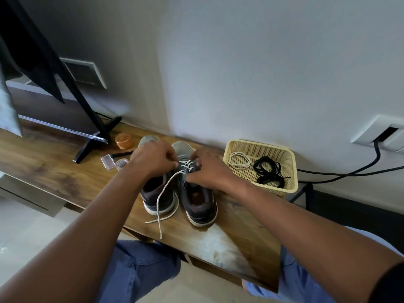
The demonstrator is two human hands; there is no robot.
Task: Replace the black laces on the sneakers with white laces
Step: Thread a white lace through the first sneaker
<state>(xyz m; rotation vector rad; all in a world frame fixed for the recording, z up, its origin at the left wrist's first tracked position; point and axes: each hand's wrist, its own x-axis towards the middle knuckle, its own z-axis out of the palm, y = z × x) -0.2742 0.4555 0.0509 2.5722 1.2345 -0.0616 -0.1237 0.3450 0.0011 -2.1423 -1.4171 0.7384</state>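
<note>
Pinching the white lace (168, 182) over the right sneaker (197, 193): left hand (153, 159) with fingers curled, fingertips nipped on the lace at the lower eyelets; right hand (206, 169) likewise curled, gripping the lace at the shoe's right edge, thumb tucked low by the tongue. Meeting directly above the laced part, both hands touching the shoe. Crossing the first few eyelets in white rungs between the two hands. Trailing from there toward the near desk edge, two loose ends draped over the heel of the left sneaker (158, 193), crossing each other and lying on the desk (54, 169), one tip reaching just past the front edge. Standing side by side, toes to the wall, heels toward the person; left sneaker partly hidden under the left hand, with no lace visible in it. Sitting just right of the right hand, close to the wall: a yellow basket (290, 169) holding a coiled spare white lace (239, 161) at its left and the tangled black laces (270, 172) at its right. Lying left of the left hand: a small clear box (107, 162), a round clear lid (121, 164), a black pen (122, 153), an orange jar (124, 141). Further left, a TV stand foot (96, 141).
</note>
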